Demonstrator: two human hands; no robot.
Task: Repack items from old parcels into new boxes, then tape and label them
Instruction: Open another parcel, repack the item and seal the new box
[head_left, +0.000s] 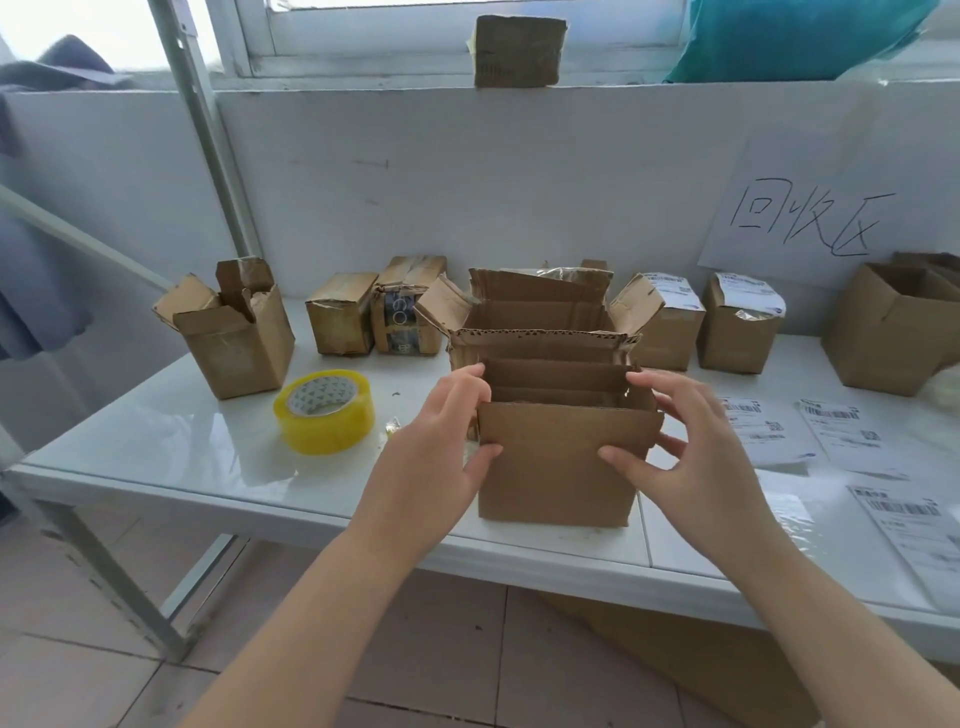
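Observation:
An open brown cardboard box (556, 467) stands near the front edge of the white table (156, 447), its flaps up. My left hand (441, 441) grips the box's left top corner, fingers over the rim and thumb on the front. My right hand (691, 447) holds the right top corner the same way, thumb pressed on the front face. Directly behind it sits a larger open box (540, 317) with ragged flaps. A roll of yellow-tinted clear tape (324, 410) lies flat to the left. Shipping labels (769, 428) lie on the table to the right.
Along the back wall stand several small parcels: an open torn box (234, 338) at left, two taped ones (343, 314), two labelled ones (737, 322) at right, and a bigger open box (893, 332) at far right. A handwritten paper sign (810, 223) hangs on the wall.

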